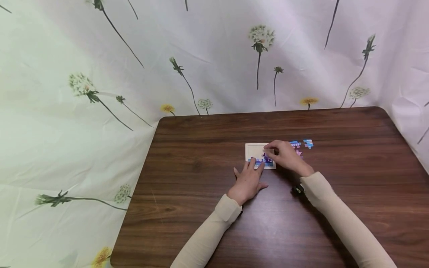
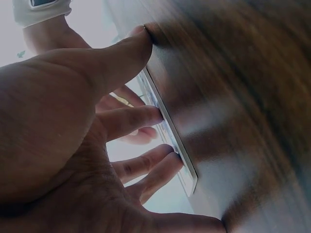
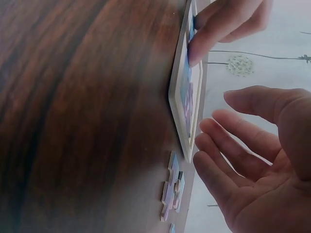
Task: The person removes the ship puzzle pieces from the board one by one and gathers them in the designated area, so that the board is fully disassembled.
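A small jigsaw tray (image 1: 254, 150) with a pale frame lies flat on the table, its lower part filled with blue and purple pieces (image 1: 267, 159). My left hand (image 1: 247, 184) rests its fingertips on the tray's near edge and fitted pieces, fingers spread. In the left wrist view, its thumb and little finger touch the tabletop beside the tray (image 2: 187, 167). Over the tray's right side hovers my right hand (image 1: 287, 155), fingers loosely bent. The right wrist view shows a gap between its thumb (image 3: 238, 99) and fingers, with nothing held there.
Just right of the tray lie loose jigsaw pieces (image 1: 308, 143), some partly hidden behind my right hand; they also show in the right wrist view as flat pieces (image 3: 170, 189). The brown wooden table (image 1: 187, 167) meets a flower-printed white cloth (image 1: 221, 74) at its back and sides.
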`<state>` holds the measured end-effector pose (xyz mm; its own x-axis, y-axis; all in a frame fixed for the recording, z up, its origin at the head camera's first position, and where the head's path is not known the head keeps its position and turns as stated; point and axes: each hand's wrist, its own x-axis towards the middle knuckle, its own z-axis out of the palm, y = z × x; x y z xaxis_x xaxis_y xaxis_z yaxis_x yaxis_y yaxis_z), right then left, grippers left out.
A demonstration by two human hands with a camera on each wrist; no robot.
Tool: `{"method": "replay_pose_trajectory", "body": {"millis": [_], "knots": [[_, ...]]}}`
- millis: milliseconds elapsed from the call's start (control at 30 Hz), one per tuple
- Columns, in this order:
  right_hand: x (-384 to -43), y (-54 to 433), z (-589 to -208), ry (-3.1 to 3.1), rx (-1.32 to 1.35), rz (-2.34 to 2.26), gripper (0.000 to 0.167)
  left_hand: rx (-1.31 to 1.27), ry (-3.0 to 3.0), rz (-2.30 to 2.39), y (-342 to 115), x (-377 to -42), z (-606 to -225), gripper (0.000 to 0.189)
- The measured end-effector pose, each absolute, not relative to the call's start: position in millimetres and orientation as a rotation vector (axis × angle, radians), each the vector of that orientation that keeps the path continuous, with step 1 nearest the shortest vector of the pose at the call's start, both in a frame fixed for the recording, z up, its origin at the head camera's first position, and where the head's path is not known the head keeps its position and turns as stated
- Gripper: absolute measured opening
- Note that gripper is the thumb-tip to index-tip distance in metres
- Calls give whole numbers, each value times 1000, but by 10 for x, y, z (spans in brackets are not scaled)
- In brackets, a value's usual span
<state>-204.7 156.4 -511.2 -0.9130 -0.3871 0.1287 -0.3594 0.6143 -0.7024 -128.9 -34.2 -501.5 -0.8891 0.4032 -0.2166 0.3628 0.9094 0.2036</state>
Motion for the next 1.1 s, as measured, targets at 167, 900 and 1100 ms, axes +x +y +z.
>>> {"method": "replay_pose_trajectory", "body": {"millis": [167,900,1100], "knots": [[-2054,1546,-5140,2823,-716,-1140,23,575,2826,232,-341,-1275,-4995,72],[-1948,1520,-5076,2842,-758,-950,19,583,2829,225,-373,-1215,-4954,72],[-1948,1533,-5082,2843,-763,-922,19,583,2825,224,-376,-1207,-4946,73]]}}
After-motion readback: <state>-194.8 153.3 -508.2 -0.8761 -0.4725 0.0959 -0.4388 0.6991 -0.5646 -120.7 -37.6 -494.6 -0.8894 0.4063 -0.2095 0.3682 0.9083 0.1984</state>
